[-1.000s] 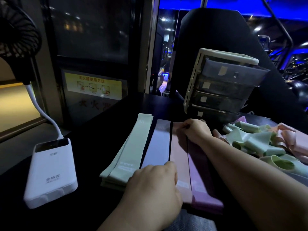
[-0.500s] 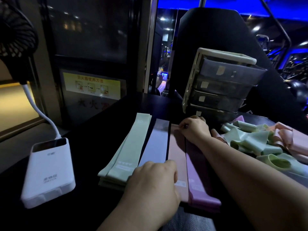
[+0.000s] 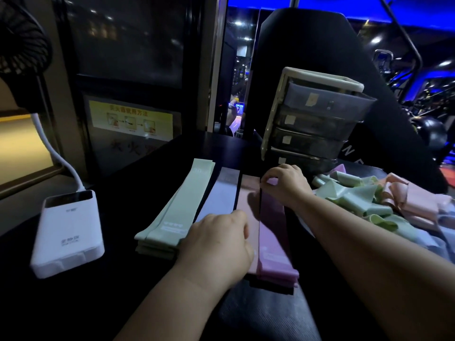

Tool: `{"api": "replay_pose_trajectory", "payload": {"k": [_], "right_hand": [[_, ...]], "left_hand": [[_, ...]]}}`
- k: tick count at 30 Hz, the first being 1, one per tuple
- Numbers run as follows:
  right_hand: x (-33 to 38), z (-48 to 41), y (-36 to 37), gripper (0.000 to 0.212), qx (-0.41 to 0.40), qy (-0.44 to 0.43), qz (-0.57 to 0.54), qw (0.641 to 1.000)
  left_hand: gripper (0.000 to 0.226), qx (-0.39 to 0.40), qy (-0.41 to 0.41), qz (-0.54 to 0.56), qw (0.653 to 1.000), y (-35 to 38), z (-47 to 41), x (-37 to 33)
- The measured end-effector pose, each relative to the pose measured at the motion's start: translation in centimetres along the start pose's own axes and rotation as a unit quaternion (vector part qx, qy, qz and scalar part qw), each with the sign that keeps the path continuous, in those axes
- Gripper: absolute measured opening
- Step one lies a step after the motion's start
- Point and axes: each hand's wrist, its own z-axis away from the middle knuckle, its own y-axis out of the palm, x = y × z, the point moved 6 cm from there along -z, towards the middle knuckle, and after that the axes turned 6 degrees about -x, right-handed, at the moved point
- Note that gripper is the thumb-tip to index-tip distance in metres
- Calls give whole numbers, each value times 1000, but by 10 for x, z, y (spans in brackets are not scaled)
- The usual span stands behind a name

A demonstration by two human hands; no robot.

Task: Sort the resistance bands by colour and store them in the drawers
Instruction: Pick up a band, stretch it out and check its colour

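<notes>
Bands (image 3: 177, 210) lie in four flat stacks on the surface (image 3: 123, 217) before the drawers (image 3: 317, 124). Right hand (image 3: 285, 185) pinches the purple stack (image 3: 273, 230) at its far end; left hand (image 3: 219, 244) curls over the lilac stack (image 3: 221, 195) (grip hidden).

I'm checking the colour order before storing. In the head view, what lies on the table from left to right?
White power bank → green bands → lilac-grey bands → dusty-pink bands → purple bands → loose pile of unsorted bands.
</notes>
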Motion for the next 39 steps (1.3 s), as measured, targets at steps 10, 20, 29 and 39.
{"api": "replay_pose_trajectory", "payload": {"k": [10,20,29,39], "right_hand": [[-54,31,-70,27,-52,-27,10,998],[-162,70,-152,4,-104,109,-73,986],[-253,103,-176,37,-211,255,5,944],[-270,97,-155,29,-114,260,85,955]], "left_hand": [[15,-34,23,34,999,10,-11,-64],[20,35,54,38,997,72,-48,-170],[36,32,35,82,996,115,-97,-243],[20,27,42,101,994,158,-105,-239]]}}
